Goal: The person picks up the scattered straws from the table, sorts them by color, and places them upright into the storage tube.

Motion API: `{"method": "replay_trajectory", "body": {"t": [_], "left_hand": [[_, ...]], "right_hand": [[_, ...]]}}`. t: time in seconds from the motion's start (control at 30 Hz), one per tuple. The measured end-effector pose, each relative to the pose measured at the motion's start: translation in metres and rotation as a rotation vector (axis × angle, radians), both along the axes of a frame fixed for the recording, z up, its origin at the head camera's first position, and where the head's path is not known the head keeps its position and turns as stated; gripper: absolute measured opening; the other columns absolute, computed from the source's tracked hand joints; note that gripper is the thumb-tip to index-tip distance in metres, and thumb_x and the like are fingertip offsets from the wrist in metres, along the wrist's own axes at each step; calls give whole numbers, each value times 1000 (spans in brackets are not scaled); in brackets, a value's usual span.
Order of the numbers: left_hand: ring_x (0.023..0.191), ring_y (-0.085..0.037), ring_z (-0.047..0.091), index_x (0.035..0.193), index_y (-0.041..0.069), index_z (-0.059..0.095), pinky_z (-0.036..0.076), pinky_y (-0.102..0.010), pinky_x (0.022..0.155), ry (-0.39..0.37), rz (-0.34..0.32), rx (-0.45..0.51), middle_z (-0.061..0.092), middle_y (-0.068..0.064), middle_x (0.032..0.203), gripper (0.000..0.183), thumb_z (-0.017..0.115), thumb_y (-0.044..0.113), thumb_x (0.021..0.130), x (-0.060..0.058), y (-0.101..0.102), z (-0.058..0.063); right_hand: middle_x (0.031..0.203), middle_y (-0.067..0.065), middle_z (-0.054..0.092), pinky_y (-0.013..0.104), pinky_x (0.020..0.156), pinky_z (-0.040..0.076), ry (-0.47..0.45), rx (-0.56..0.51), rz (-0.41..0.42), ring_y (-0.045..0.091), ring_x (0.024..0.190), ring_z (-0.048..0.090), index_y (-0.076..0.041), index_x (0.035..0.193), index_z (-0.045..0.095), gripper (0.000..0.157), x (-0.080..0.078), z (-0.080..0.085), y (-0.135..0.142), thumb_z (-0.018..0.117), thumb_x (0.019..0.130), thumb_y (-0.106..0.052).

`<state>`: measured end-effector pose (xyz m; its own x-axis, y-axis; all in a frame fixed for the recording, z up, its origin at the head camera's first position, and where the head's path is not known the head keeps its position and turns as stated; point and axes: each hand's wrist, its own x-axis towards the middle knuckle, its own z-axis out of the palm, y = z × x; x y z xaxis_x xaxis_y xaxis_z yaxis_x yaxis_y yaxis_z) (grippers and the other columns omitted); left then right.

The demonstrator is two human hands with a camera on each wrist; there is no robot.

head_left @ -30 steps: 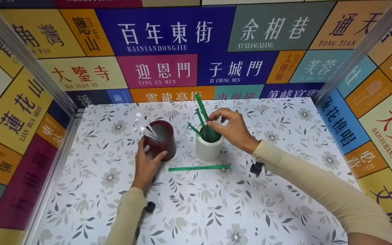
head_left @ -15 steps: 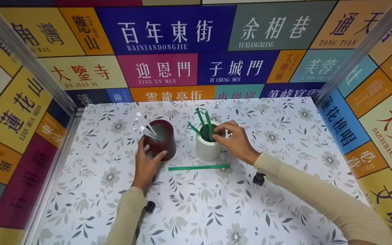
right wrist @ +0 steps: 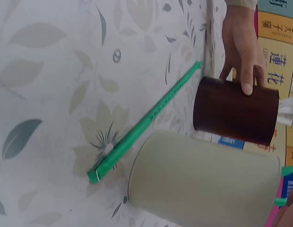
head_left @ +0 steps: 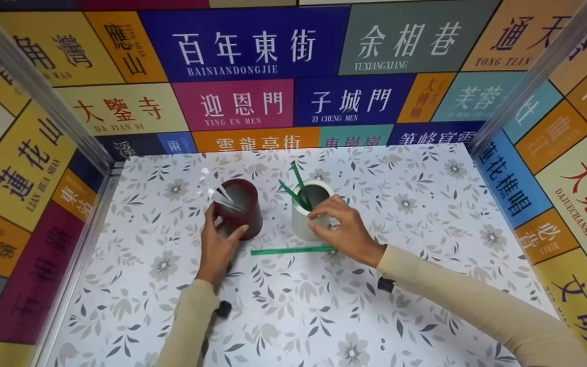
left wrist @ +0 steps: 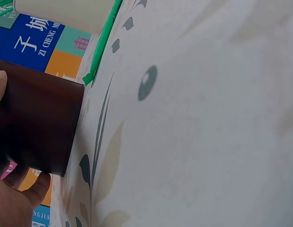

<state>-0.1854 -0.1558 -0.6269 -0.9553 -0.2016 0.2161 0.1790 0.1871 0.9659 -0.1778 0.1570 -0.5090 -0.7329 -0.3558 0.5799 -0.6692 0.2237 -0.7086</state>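
My left hand [head_left: 217, 250] grips a dark red cup [head_left: 247, 216], thumb on its near right side and fingers round its left. Thin whitish strips with clear ends [head_left: 224, 196] stick out of that cup. A white cup [head_left: 301, 227] stands to its right, with slim green sticks [head_left: 298, 176] leaning out over the far left rim. In front of the white cup's right side is my right hand [head_left: 347, 232], its fingertips close together near the rim and nothing visible between them. On the table lies another green stick [right wrist: 151, 116], with small print along its wrapper.
A flower-print cloth [head_left: 283, 306] covers the table. Colourful panels [head_left: 252, 46] with lettering stand at the back and both sides, joined by clear corner posts [head_left: 538, 71]. Small dark wrist cameras [head_left: 223, 309] hang below both sleeves.
My right hand lowered a green stick into the white cup, let go, and came down in front of the cup. That stick is now out of sight. The left hand keeps its place.
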Motion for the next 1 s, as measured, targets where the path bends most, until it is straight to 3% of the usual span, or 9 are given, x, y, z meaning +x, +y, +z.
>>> {"method": "replay_trajectory", "body": {"t": [0.07,0.23,0.47,0.7,0.87,1.0], "left_hand": [[139,-32,43,155,33,33,41,-51,110,-5,1,4,41,-9,155,94,87,34,79,0,0,0],[139,-32,44,156,33,33,42,-50,110,-10,9,-6,41,-9,155,95,88,37,78,0,-1,0],[139,-33,44,155,33,34,43,-50,109,-8,7,12,41,-9,155,96,89,35,78,-1,0,0],[140,-32,43,156,33,33,41,-50,110,-11,15,1,41,-8,155,96,89,36,77,0,-1,0],[139,-34,43,157,30,31,41,-52,110,-20,13,-31,41,-11,155,97,88,38,78,2,-2,2],[145,-32,37,160,29,24,35,-52,115,-25,28,-53,34,-9,160,102,87,37,80,6,1,3]], "right_hand": [[94,16,70,31,85,45,45,11,38,34,91,59,-6,98,74,31,2,-11,-2,79,77,15],[96,12,71,33,75,50,135,42,168,31,84,62,-9,102,74,35,13,-24,-9,82,75,12],[104,7,70,36,69,55,78,158,290,18,83,61,-14,114,72,28,22,-45,-7,75,89,-1],[107,4,70,30,65,52,3,350,220,26,75,63,-17,115,72,23,17,-72,-2,73,93,-11],[109,11,71,29,75,53,-44,453,172,29,87,69,-5,112,74,21,12,-84,0,73,92,-13],[109,11,70,33,81,56,-10,509,151,24,96,69,-4,111,74,22,10,-90,-2,75,90,-10]]}}
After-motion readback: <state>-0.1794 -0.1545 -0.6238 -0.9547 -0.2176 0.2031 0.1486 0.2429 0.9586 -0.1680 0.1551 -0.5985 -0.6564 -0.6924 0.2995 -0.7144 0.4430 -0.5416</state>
